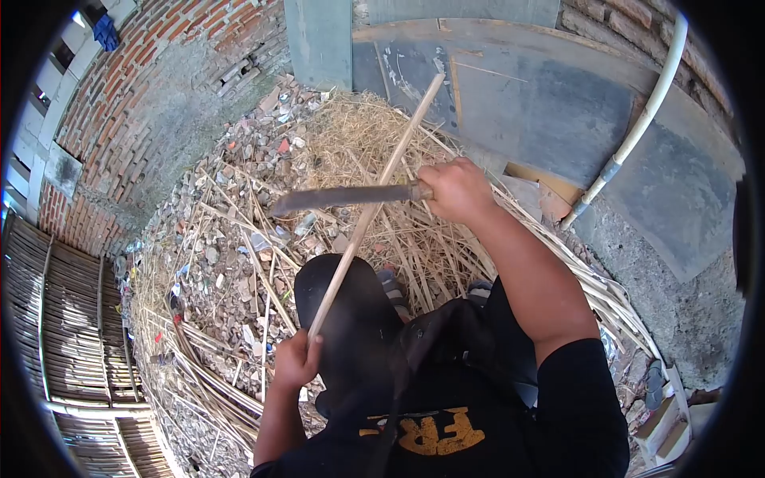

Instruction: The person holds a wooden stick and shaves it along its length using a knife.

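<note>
My left hand (296, 362) is closed around the lower end of a long pale bamboo strip (398, 153), which slants up and away to the right, past my knee. In my right hand (457, 190) is the handle of a machete (343, 198), fingers wrapped tightly round it. Its dark, worn blade points left and crosses over the strip near the middle; whether it touches the wood I cannot tell. Pale shavings (358, 131) and split strips lie heaped on the ground beyond my knees.
Rubble (211, 255) covers the ground to the left, with more bamboo strips (215, 390) lying on it. A brick wall (119, 143) and a bamboo slat panel (72, 319) stand at left. On the right, a white pipe (649, 115) runs down by grey boards (550, 103).
</note>
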Available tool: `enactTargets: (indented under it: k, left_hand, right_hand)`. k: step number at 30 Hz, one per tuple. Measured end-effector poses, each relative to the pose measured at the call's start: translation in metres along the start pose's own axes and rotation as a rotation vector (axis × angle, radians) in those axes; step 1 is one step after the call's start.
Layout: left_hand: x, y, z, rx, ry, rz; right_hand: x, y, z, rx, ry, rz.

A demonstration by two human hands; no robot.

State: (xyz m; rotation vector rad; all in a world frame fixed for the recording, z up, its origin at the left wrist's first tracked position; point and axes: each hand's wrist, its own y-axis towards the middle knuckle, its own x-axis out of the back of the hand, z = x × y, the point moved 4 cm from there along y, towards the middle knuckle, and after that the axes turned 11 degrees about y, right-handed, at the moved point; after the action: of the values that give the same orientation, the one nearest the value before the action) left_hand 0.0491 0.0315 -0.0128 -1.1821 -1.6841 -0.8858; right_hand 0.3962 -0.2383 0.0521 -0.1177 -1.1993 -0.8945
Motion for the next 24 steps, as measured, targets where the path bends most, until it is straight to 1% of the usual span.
enactTargets:
  k: [1,4,7,10,11,14,17,20,23,24]
  left_hand:
    - [0.001,0.0,0.001,-0.001,0.006,-0.003]
    - [0.006,-0.002,-0.002,-0.043,0.057,-0.023]
    - [0.005,-0.007,0.001,-0.019,0.052,-0.03]
    - [0.007,-0.003,-0.003,-0.008,0.052,-0.015]
    - [0.006,-0.002,-0.001,0.002,0.042,0.004]
    - [0.001,-0.001,0.003,-0.004,0.012,0.016]
    - [0.004,-0.001,-0.001,-0.004,0.024,0.027]
    - [0.005,-0.001,-0.002,0.007,0.029,0.028]
    - [0.006,-0.003,-0.001,-0.013,0.052,0.012]
    - [0.005,-0.004,0.0,-0.022,0.06,0.0]
  right_hand:
    - [-0.004,0.0,0.007,0.093,-0.023,0.019]
    - [-0.005,0.0,0.012,0.258,-0.025,-0.038]
    - [-0.014,0.008,-0.038,-0.101,0.104,-0.177]
    - [-0.012,0.003,-0.069,-0.472,0.274,-0.189]
    - [-0.011,-0.001,-0.074,-0.519,0.271,-0.161]
    - [0.002,-0.002,-0.059,-0.459,0.243,-0.211]
    - [0.003,-0.003,-0.033,-0.307,0.177,-0.148]
    - [-0.013,0.0,-0.014,0.001,0.086,-0.06]
    - [-0.017,0.0,0.003,0.237,0.054,-0.074]
    - [-0.017,0.002,-0.001,0.212,0.056,-0.079]
